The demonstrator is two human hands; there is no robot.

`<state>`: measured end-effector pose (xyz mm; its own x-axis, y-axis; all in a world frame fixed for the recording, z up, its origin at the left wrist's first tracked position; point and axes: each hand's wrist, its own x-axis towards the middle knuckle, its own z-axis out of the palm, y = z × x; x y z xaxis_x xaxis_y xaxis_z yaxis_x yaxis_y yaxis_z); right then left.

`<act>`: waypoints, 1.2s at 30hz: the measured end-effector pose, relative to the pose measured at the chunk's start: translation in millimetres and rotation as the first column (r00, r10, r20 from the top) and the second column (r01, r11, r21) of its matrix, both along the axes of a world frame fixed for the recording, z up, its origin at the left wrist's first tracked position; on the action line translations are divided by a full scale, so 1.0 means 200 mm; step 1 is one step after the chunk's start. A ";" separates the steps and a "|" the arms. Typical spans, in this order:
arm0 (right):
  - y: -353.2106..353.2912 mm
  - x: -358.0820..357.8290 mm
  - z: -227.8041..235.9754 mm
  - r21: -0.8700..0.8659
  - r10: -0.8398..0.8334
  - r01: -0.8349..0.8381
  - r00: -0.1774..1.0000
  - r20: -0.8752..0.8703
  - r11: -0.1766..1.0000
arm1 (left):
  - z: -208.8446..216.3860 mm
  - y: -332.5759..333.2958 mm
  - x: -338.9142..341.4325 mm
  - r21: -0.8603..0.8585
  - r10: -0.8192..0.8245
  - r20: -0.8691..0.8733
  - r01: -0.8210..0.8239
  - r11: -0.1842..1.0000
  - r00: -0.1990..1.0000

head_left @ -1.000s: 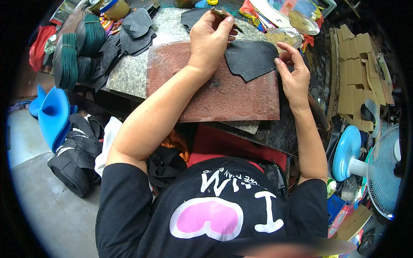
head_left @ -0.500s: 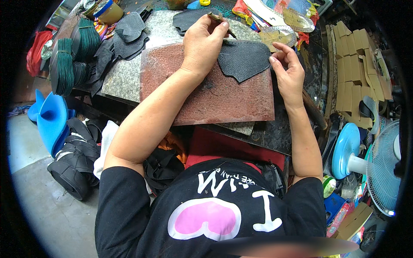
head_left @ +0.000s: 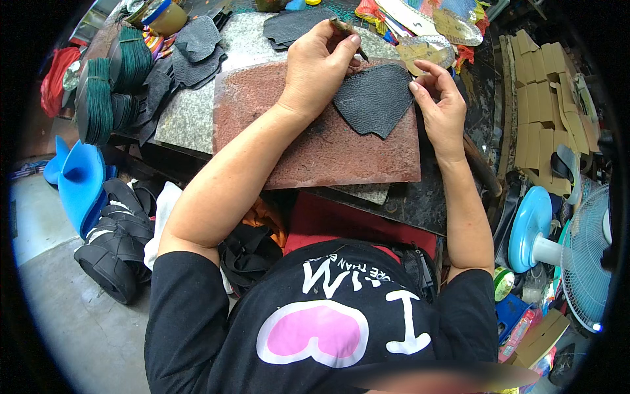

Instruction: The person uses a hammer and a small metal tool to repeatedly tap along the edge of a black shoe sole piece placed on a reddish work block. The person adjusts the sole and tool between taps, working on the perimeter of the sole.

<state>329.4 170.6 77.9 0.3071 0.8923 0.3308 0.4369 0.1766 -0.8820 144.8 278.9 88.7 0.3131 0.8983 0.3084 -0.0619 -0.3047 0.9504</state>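
Left hand (head_left: 320, 65): fingers closed around a slim, dark, pen-like tool (head_left: 340, 27), its tip at the upper edge of a black grained leather-like piece (head_left: 373, 102). That piece lies flat on a reddish-brown slab (head_left: 289, 157), near its right edge. Right hand (head_left: 441, 108): thumb and forefinger apart, thumb at the piece's right edge; firm contact cannot be confirmed. Writing: white lettering and a white-edged pink heart on the black T-shirt (head_left: 379, 322), inverted in this view.

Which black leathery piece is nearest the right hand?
The pebbly black leathery piece on the reddish rectangular sheet, beside the right hand; the other black pieces lie farther away.
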 end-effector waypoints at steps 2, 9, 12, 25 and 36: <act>0.00 0.00 0.01 -0.013 0.000 0.000 1.000 0.007 1.000 | 0.00 -0.01 0.00 -0.033 -0.037 0.036 0.038 0.999 0.999; 0.05 0.01 0.03 -0.026 0.005 0.000 0.983 0.183 1.000 | 0.00 -0.01 0.01 -0.047 -0.089 0.096 0.094 0.994 0.991; 0.06 0.00 0.03 -0.042 0.000 0.008 0.980 0.197 0.999 | -0.01 0.00 0.01 -0.039 -0.123 0.061 0.125 0.991 0.991; -0.56 0.39 0.15 -0.371 0.072 0.268 0.718 0.692 0.889 | -0.02 0.00 -0.01 -0.052 -0.082 0.006 0.083 0.995 0.997; -0.52 0.19 0.21 -0.346 -0.142 0.163 0.986 0.084 0.924 | 0.08 -0.01 -0.06 -0.108 -0.167 -0.214 0.147 0.983 0.962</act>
